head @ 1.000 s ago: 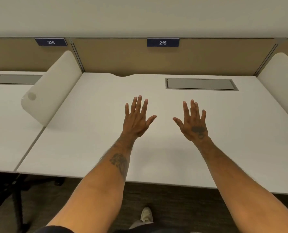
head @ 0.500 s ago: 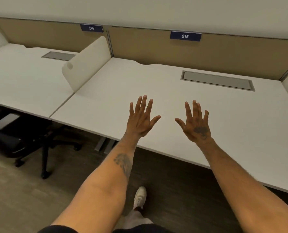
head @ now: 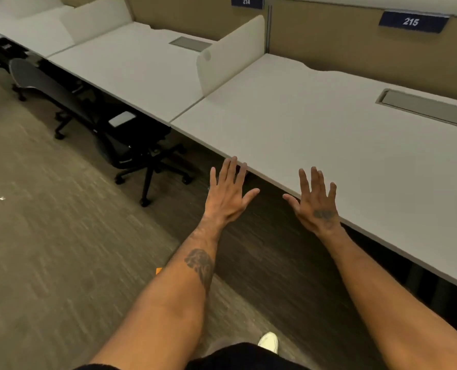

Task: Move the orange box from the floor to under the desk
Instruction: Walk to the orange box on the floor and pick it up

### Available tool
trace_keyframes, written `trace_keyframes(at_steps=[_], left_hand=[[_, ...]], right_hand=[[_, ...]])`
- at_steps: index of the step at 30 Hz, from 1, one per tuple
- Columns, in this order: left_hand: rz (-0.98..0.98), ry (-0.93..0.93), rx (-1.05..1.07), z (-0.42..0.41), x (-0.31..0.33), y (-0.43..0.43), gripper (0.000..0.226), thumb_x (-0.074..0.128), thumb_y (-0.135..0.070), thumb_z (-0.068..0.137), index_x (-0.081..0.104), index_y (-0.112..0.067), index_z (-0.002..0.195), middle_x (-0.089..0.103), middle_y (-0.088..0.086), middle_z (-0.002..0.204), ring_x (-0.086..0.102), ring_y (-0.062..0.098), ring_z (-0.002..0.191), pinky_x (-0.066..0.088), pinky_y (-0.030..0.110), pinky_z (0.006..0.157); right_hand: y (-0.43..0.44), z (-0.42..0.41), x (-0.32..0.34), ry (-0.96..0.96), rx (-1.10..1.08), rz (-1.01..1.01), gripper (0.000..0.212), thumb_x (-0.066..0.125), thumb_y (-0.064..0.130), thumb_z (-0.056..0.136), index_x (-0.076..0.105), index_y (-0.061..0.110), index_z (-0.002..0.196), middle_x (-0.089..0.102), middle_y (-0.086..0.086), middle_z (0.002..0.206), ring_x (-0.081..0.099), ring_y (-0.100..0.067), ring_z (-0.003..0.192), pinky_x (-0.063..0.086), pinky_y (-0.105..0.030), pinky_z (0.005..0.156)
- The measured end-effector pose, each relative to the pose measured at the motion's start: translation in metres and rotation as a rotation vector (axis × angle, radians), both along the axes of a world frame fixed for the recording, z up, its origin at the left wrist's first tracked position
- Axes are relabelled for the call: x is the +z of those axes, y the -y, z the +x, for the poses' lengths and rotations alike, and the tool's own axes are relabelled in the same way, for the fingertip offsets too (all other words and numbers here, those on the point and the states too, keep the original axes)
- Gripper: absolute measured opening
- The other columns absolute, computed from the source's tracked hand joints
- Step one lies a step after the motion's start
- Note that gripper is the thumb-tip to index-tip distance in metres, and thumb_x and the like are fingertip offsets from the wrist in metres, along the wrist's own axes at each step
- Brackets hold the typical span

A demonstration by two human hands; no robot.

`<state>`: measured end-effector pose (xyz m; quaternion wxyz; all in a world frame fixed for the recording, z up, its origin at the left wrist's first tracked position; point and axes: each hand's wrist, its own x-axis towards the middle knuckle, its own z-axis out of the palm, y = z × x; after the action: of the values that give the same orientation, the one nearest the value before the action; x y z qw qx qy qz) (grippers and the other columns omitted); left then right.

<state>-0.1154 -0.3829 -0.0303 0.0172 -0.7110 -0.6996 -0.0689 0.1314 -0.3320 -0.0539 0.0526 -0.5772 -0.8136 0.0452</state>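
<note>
Both my arms reach forward with fingers spread and nothing in them. My left hand (head: 227,193) hangs over the carpet just before the front edge of the white desk (head: 328,134) marked 215. My right hand (head: 315,201) hovers at that same edge. A small orange corner, likely the orange box (head: 159,271), peeks out on the floor beside my left forearm; the rest of it is hidden by the arm.
A black office chair (head: 131,145) on castors is tucked at the neighbouring desk (head: 131,65) marked 214. A white divider panel (head: 230,52) separates the two desks. Grey carpet (head: 48,249) spreads to the left. My white shoe (head: 268,341) shows at the bottom.
The view has swung left and down: the desks slid right, the floor and chair came into sight, and the orange corner appeared. Both hands stay spread and empty.
</note>
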Motion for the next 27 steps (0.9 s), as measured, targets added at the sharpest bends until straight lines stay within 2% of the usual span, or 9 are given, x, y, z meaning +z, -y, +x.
trace_keyframes(at_steps=[4, 9, 13, 19, 23, 27], left_hand=[[-0.023, 0.004, 0.113, -0.04, -0.011, 0.055, 0.081, 0.019, -0.069, 0.096, 0.011, -0.018, 0.158, 0.002, 0.012, 0.167, -0.004, 0.027, 0.153, 0.005, 0.059, 0.121], [-0.03, 0.014, 0.221, -0.095, -0.031, 0.129, 0.081, 0.022, -0.069, 0.094, 0.022, -0.017, 0.156, 0.014, 0.013, 0.165, 0.006, 0.028, 0.153, 0.009, 0.059, 0.12], [-0.035, 0.042, 0.262, -0.139, -0.044, 0.183, 0.08, 0.024, -0.068, 0.095, 0.023, -0.016, 0.156, 0.015, 0.014, 0.165, 0.007, 0.029, 0.153, 0.009, 0.06, 0.119], [-0.033, 0.09, 0.268, -0.212, -0.061, 0.258, 0.079, 0.027, -0.067, 0.096, 0.024, -0.015, 0.155, 0.016, 0.014, 0.164, 0.008, 0.03, 0.152, 0.01, 0.061, 0.118], [-0.075, 0.103, 0.251, -0.252, -0.073, 0.309, 0.08, 0.025, -0.067, 0.095, 0.023, -0.015, 0.155, 0.014, 0.015, 0.165, 0.007, 0.031, 0.152, 0.011, 0.062, 0.119], [-0.118, 0.107, 0.247, -0.278, -0.085, 0.349, 0.082, 0.019, -0.069, 0.095, 0.02, -0.014, 0.156, 0.012, 0.015, 0.165, 0.006, 0.031, 0.153, 0.009, 0.06, 0.119]], right_hand=[[0.03, -0.049, -0.007, 0.045, 0.091, 0.011, 0.084, 0.021, 0.07, 0.094, 0.011, 0.014, 0.156, 0.01, -0.021, 0.163, 0.015, -0.038, 0.15, 0.022, -0.064, 0.115], [0.079, -0.118, -0.019, 0.047, 0.193, -0.036, 0.083, 0.02, 0.069, 0.093, 0.011, 0.015, 0.156, 0.011, -0.021, 0.163, 0.014, -0.038, 0.149, 0.021, -0.064, 0.114], [0.127, -0.172, -0.026, 0.06, 0.268, -0.073, 0.083, 0.021, 0.068, 0.093, 0.015, 0.014, 0.156, 0.016, -0.023, 0.161, 0.02, -0.039, 0.148, 0.025, -0.066, 0.111], [0.204, -0.248, -0.042, 0.079, 0.264, -0.137, 0.083, 0.024, 0.067, 0.092, 0.018, 0.013, 0.155, 0.022, -0.026, 0.159, 0.024, -0.041, 0.146, 0.027, -0.069, 0.107], [0.259, -0.283, -0.056, 0.068, 0.245, -0.175, 0.083, 0.021, 0.069, 0.092, 0.014, 0.015, 0.156, 0.017, -0.023, 0.161, 0.019, -0.038, 0.149, 0.022, -0.066, 0.112], [0.301, -0.309, -0.066, 0.074, 0.218, -0.233, 0.084, 0.017, 0.07, 0.092, 0.016, 0.015, 0.156, 0.018, -0.022, 0.161, 0.018, -0.036, 0.149, 0.024, -0.064, 0.113]])
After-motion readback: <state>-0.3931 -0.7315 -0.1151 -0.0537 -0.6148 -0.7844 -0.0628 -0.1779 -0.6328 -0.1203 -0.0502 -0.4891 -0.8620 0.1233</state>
